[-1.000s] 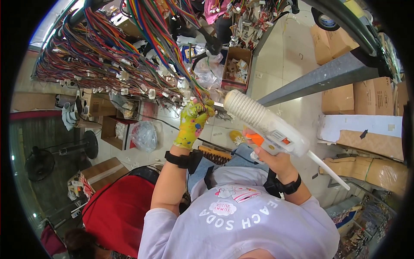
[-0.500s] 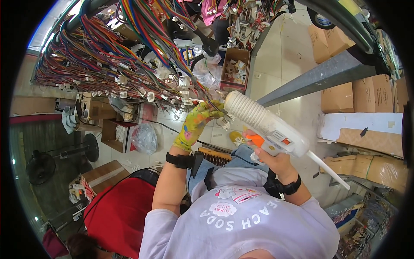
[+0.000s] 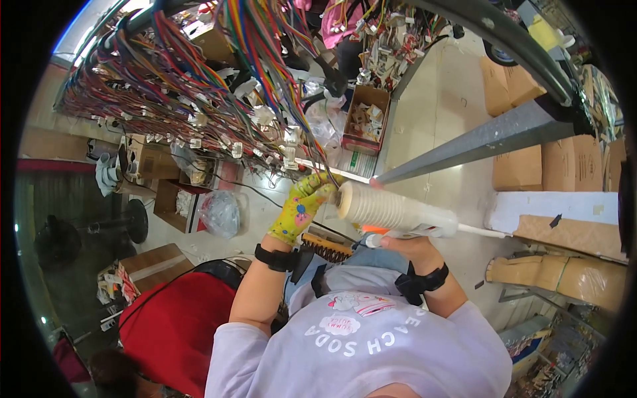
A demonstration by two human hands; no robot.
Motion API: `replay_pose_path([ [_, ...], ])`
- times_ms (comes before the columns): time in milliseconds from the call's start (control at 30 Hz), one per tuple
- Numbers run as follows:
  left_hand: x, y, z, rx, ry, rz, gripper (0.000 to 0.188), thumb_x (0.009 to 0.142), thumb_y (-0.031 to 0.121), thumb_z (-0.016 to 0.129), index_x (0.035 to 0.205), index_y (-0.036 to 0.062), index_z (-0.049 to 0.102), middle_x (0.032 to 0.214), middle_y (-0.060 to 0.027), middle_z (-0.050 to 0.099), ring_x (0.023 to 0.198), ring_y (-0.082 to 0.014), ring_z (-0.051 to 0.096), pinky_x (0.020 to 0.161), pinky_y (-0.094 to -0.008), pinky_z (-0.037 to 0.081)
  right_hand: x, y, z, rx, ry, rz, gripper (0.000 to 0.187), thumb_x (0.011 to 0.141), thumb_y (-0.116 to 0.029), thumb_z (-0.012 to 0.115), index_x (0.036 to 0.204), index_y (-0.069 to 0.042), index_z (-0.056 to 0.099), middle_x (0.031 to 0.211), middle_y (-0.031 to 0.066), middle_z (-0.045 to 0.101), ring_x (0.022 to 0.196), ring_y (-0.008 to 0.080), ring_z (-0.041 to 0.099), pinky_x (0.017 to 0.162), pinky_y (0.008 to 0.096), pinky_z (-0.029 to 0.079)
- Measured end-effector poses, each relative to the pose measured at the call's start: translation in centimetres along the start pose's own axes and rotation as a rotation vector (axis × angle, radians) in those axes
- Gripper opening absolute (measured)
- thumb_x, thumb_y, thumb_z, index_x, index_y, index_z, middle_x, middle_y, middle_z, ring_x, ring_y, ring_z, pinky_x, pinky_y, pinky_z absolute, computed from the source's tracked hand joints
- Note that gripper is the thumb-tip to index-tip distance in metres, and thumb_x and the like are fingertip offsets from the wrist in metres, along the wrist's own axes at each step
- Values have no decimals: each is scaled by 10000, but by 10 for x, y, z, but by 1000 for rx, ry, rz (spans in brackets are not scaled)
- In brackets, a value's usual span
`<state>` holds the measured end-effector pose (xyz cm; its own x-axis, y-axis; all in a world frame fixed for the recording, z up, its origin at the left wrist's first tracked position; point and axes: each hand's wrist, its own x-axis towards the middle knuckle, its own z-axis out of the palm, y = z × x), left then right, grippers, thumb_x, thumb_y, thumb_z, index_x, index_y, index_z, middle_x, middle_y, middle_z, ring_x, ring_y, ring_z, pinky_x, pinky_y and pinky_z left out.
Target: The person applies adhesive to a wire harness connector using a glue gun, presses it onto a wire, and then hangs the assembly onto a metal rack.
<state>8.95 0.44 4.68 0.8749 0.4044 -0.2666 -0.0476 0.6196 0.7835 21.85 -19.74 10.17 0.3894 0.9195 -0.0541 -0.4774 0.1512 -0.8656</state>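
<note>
My left hand (image 3: pixel 296 211), in a yellow-green patterned glove, is closed on the lower end of a bundle of coloured wires (image 3: pixel 317 151) that hangs from above. In my bare right hand (image 3: pixel 413 249) is a white glue gun (image 3: pixel 398 211) with an orange trigger, lying nearly level. Its ribbed front end points left, close beside the gloved fingers and the wires. From its back end a white glue stick (image 3: pixel 484 231) sticks out to the right. The gun body partly hides my right fingers, and the wire tips are hidden at the gun's front.
Many wires with white connectors (image 3: pixel 237 150) hang from a rack at upper left. A grey metal beam (image 3: pixel 478 137) slants in from the right. Around stand a box of small parts (image 3: pixel 367 119), cardboard boxes (image 3: pixel 561 164), a fan (image 3: pixel 58 240) and, at lower left, a person in red (image 3: pixel 166 331).
The glue gun has turned from a steep slant to nearly level, its front end lower and its back end higher. My left hand keeps its hold on the wires. The whole view has shifted slightly.
</note>
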Motion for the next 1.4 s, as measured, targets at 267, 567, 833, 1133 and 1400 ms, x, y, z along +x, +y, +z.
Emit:
replay_pose_path([
  [267, 2, -10, -20, -282, -25, -200, 310, 867, 86, 630, 1147, -17, 545, 1092, -117, 634, 990, -195, 617, 886, -314, 492, 12, 43, -13, -223, -296, 128, 760, 781, -51, 678, 1442, -37, 304, 1471, 83, 358, 1358, 214, 321, 1138, 362, 192],
  [567, -9, -29, -18, 508, 219, 360, 508, 831, 25, 665, 1303, 13, 476, 1271, -91, 530, 1163, -190, 514, 955, -312, 446, 11, 33, 2, -46, -336, 179, 754, 812, 41, 628, 1458, -45, 248, 1496, 74, 327, 1363, 192, 315, 1125, 350, 253],
  [833, -54, -37, -40, 387, 369, 356, 382, 920, 123, 515, 1282, 5, 480, 1238, -95, 544, 1130, -208, 539, 960, -327, 452, 17, 22, 13, -78, -355, 184, 798, 804, 2, 649, 1477, -35, 221, 1486, 60, 332, 1340, 165, 331, 1103, 329, 269],
  [1133, -71, -45, -17, 223, 124, 168, 432, 896, 217, 589, 1258, 7, 482, 1183, -97, 557, 1115, -203, 534, 994, -322, 401, 26, 37, 21, -69, -351, 214, 842, 792, -42, 684, 1482, -33, 201, 1439, 57, 382, 1304, 157, 365, 1095, 326, 270],
  [1400, -38, -144, -74, 662, -92, 343, 384, 871, 81, 596, 1237, 46, 485, 1094, -51, 586, 981, -169, 574, 905, -298, 447, 32, 37, 29, -72, -385, 202, 804, 781, -63, 695, 1453, -28, 255, 1437, 71, 369, 1329, 181, 332, 1108, 340, 245],
])
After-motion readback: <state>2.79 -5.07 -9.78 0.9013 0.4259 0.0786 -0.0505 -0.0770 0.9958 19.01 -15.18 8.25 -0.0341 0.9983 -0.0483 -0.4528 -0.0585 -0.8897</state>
